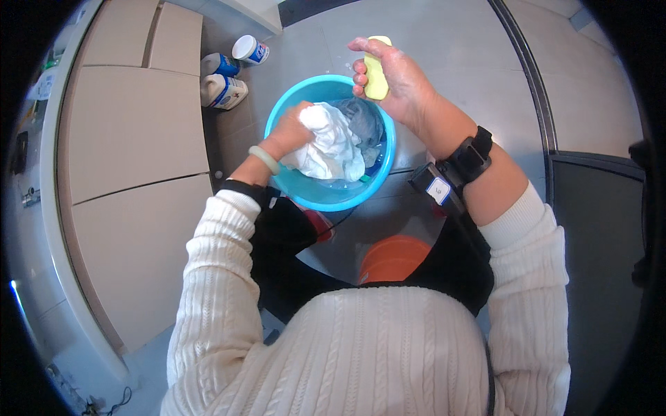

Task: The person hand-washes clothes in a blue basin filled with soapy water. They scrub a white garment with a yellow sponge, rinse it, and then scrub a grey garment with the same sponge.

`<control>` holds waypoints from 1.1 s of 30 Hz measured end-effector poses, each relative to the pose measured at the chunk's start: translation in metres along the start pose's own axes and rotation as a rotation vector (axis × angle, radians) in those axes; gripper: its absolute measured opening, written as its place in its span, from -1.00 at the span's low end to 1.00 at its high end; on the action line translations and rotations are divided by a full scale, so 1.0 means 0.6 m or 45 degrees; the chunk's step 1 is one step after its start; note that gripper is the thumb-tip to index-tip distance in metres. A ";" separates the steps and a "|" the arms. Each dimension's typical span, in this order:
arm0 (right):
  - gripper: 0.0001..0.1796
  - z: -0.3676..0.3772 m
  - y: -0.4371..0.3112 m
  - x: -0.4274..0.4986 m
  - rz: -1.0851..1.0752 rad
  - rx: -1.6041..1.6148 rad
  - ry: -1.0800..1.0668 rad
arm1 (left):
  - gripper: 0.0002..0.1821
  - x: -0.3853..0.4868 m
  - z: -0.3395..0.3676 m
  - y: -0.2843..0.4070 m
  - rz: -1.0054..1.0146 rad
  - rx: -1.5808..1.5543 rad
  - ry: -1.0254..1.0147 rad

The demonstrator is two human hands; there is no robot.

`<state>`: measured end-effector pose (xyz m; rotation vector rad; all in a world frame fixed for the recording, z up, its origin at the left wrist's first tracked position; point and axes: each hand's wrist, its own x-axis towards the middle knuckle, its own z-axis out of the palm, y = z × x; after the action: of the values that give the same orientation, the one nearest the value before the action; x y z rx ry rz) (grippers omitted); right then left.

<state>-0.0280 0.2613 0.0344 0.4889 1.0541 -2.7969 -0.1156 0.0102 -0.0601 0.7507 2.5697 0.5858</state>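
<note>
A round turquoise plastic basin (386, 179) stands on the tiled floor before me, with water in it. My left hand (292, 130), slightly blurred, grips the upper left part of a bunched white cloth (333, 145) inside the basin. Beside that cloth, at the basin's upper right, lies a wet grey-blue cloth (360, 118). Over the basin's upper right rim, my right hand (398, 78) is raised with its fingers curled around a pale yellow bar of soap (376, 73). Wet suds show on this hand.
Two white jugs, one lower (225, 92) and one upper (221, 65), and a white tub (251, 50) stand by the beige cabinet (140, 130) at left. An orange plastic container (394, 257) is between my legs. A dark metal floor track (533, 78) runs at right.
</note>
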 end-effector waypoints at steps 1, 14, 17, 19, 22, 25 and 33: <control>-0.67 -0.002 -0.001 0.000 -0.009 0.002 -0.006 | -0.41 -0.012 -0.018 0.009 -0.021 -0.057 0.031; -0.67 -0.036 -0.013 -0.034 -0.077 -0.028 0.013 | -0.29 -0.090 -0.079 0.066 -0.186 -0.257 0.410; -0.67 -0.037 -0.014 -0.034 -0.044 -0.003 -0.020 | -0.19 -0.060 -0.018 0.037 -0.187 -0.086 0.406; -0.67 -0.037 -0.014 -0.030 -0.034 -0.001 -0.023 | -0.12 -0.046 0.039 0.027 -0.157 0.172 0.465; -0.70 -0.039 -0.013 -0.026 -0.051 -0.011 0.009 | 0.10 -0.045 0.108 0.038 -0.120 0.115 0.415; -0.73 -0.040 -0.013 -0.026 -0.061 0.016 -0.005 | 0.26 -0.054 0.146 0.075 -0.227 0.233 0.061; -0.70 -0.033 -0.018 -0.036 -0.043 -0.031 -0.007 | 0.27 -0.005 0.158 0.120 -0.540 0.514 -0.281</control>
<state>-0.0049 0.2822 0.0344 0.4648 1.1045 -2.8092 -0.0384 0.0903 -0.1027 0.3381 2.5483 -0.1440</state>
